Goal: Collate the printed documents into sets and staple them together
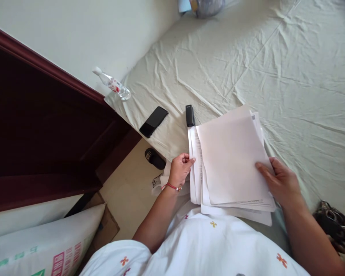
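Note:
A loose stack of white paper sheets (231, 157) lies in front of me, its sheets fanned unevenly, with printed text showing along the left side. My left hand (181, 168), with a red cord bracelet at the wrist, pinches the left edge of the sheets between thumb and fingers. On the right edge, my right hand (281, 180) grips the stack, thumb on top and fingers underneath. Just beyond the upper left corner of the paper sits a black stapler (190, 115). Left of it rests a black phone (153, 122), face up.
A clear plastic bottle (115, 85) stands near the wall on the pale, wrinkled bedsheet (304, 88). To the right lies a dark bunch of keys (332, 224). Below the bed's edge are a black slipper (155, 158) and a printed white sack (46, 241).

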Demonstrator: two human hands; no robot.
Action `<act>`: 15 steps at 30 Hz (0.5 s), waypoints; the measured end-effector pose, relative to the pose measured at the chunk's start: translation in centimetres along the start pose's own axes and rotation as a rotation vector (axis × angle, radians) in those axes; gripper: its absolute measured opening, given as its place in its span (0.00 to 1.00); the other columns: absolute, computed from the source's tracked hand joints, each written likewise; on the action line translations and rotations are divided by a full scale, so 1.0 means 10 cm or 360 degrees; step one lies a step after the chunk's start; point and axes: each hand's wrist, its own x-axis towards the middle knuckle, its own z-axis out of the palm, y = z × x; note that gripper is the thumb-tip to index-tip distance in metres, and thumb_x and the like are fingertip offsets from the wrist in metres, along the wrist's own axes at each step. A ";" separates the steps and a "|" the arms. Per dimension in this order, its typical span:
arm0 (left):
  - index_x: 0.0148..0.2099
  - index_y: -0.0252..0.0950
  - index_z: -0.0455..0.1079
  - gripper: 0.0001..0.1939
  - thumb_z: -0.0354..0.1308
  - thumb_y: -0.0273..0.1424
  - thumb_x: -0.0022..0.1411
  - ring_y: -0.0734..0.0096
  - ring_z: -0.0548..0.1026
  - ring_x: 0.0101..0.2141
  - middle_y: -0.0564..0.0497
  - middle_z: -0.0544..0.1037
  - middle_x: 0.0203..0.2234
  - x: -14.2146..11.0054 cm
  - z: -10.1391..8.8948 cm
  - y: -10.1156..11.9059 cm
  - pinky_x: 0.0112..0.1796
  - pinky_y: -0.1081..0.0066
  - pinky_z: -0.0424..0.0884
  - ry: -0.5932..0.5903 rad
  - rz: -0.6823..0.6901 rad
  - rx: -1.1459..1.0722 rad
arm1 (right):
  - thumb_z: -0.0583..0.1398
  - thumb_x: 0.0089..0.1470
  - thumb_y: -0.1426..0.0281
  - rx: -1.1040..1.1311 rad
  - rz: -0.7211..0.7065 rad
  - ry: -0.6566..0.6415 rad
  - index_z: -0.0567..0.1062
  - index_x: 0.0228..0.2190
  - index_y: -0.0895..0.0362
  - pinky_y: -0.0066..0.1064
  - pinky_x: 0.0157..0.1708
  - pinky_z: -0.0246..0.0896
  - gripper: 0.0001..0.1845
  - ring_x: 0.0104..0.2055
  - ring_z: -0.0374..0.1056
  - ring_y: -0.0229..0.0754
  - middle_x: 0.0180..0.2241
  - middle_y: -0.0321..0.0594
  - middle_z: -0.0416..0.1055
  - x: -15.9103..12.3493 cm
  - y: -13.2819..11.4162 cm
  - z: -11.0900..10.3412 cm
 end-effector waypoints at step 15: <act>0.33 0.34 0.66 0.12 0.59 0.39 0.56 0.81 0.61 0.18 0.55 0.70 0.21 0.16 -0.79 -0.15 0.18 0.79 0.50 0.0930 0.0236 -0.0345 | 0.58 0.61 0.49 -0.0200 -0.0098 0.0038 0.76 0.39 0.50 0.35 0.30 0.62 0.19 0.29 0.69 0.45 0.29 0.37 0.75 -0.01 0.03 0.25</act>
